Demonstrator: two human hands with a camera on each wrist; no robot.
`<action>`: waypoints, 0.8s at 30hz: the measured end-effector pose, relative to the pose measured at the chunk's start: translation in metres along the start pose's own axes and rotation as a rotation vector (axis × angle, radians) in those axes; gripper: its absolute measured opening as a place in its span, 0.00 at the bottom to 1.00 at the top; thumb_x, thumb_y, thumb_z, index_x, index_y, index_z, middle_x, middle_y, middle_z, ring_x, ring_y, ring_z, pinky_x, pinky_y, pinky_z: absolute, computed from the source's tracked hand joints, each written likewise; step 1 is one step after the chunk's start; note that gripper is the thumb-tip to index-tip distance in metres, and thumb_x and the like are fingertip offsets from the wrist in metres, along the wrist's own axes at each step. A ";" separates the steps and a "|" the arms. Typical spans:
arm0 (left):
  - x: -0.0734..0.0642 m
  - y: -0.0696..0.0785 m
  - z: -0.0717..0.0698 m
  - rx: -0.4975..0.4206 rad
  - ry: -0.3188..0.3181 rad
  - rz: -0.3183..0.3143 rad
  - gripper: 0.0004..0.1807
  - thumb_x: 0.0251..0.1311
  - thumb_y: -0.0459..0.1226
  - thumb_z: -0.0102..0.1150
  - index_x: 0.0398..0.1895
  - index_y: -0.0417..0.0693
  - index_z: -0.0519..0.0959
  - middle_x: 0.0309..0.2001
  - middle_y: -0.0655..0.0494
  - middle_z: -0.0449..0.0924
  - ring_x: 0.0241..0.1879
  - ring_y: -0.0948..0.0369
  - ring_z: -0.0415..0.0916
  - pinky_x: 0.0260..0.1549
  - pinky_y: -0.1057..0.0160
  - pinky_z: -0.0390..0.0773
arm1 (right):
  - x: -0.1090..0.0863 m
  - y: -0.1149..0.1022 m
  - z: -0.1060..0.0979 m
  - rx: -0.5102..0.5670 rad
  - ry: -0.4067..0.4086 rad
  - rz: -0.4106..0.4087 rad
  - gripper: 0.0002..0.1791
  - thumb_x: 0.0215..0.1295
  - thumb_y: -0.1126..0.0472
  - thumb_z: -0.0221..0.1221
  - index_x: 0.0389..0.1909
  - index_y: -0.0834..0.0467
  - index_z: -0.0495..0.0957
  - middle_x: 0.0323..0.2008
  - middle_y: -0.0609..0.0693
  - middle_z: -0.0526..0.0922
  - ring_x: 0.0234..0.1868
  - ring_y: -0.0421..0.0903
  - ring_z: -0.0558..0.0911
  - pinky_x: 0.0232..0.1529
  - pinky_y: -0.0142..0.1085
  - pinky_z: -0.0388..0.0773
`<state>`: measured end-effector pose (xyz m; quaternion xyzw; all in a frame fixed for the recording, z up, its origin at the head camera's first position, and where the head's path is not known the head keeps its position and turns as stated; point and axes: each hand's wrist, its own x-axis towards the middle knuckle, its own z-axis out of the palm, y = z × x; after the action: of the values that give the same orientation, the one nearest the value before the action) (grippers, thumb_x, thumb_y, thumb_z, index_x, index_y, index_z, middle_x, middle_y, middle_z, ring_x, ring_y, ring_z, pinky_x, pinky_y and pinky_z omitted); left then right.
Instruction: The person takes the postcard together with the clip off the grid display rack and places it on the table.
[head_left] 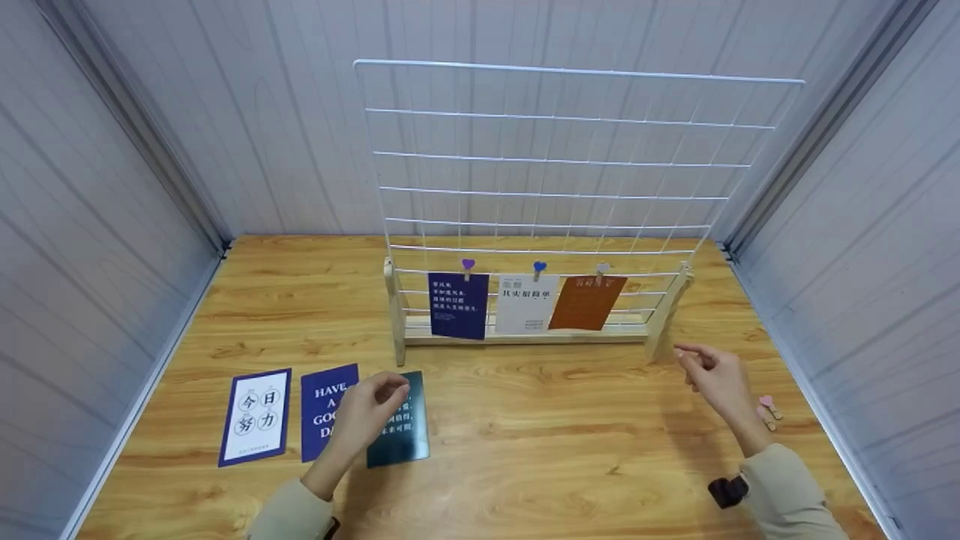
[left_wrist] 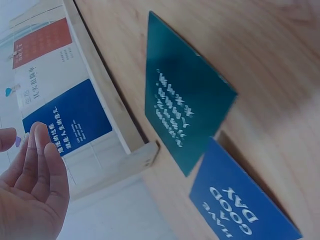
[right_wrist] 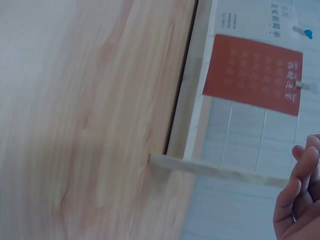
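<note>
My left hand hovers above the dark green card and hides part of it. In the left wrist view its thumb and fingers stand apart with nothing between them. My right hand is in the air near the rack's right foot, its fingers loosely bent and holding nothing. On the white wire rack hang a blue card, a white card and an orange card. A purple heart clip, a blue heart clip and a pale heart clip hold them.
A blue "HAVE A GOOD DAY" card and a white card with a blue border lie left of the green one. Pink heart clips lie on the wooden table, right of my right hand. Pale walls enclose the table.
</note>
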<state>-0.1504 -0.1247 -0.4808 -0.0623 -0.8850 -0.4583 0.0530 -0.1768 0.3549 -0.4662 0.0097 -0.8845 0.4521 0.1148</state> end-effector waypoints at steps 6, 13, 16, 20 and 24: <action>0.007 0.006 0.003 -0.014 -0.016 -0.008 0.07 0.56 0.36 0.56 0.36 0.44 0.79 0.28 0.60 0.77 0.28 0.64 0.72 0.30 0.63 0.73 | -0.002 -0.027 0.011 0.098 -0.001 0.001 0.13 0.60 0.62 0.55 0.40 0.68 0.77 0.15 0.59 0.73 0.13 0.42 0.71 0.13 0.31 0.72; 0.018 0.004 0.010 -0.055 -0.001 0.015 0.08 0.56 0.36 0.56 0.36 0.42 0.79 0.32 0.57 0.78 0.33 0.62 0.73 0.34 0.60 0.74 | 0.000 -0.041 0.023 0.165 -0.027 -0.004 0.11 0.60 0.65 0.55 0.41 0.68 0.77 0.18 0.53 0.75 0.15 0.43 0.73 0.14 0.32 0.72; 0.022 0.000 0.015 -0.088 0.009 0.022 0.08 0.56 0.35 0.56 0.37 0.41 0.78 0.33 0.55 0.79 0.34 0.60 0.74 0.36 0.60 0.74 | 0.005 -0.030 0.032 0.190 -0.044 0.022 0.13 0.60 0.61 0.55 0.41 0.67 0.77 0.18 0.53 0.76 0.15 0.44 0.73 0.14 0.31 0.72; 0.029 -0.005 0.021 -0.141 0.015 0.008 0.09 0.56 0.34 0.55 0.38 0.38 0.77 0.35 0.51 0.78 0.33 0.57 0.75 0.33 0.60 0.75 | 0.011 -0.021 0.043 0.189 -0.044 0.035 0.14 0.59 0.57 0.56 0.40 0.65 0.78 0.16 0.53 0.74 0.14 0.42 0.72 0.15 0.31 0.72; 0.035 -0.007 0.025 -0.138 0.025 -0.029 0.10 0.56 0.35 0.55 0.39 0.38 0.77 0.36 0.51 0.77 0.33 0.57 0.74 0.32 0.60 0.75 | 0.014 -0.020 0.052 0.203 -0.032 0.010 0.13 0.58 0.58 0.57 0.39 0.64 0.79 0.15 0.55 0.73 0.14 0.49 0.73 0.14 0.32 0.72</action>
<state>-0.1874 -0.1063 -0.4957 -0.0474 -0.8513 -0.5198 0.0531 -0.1984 0.3022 -0.4765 0.0239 -0.8359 0.5398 0.0969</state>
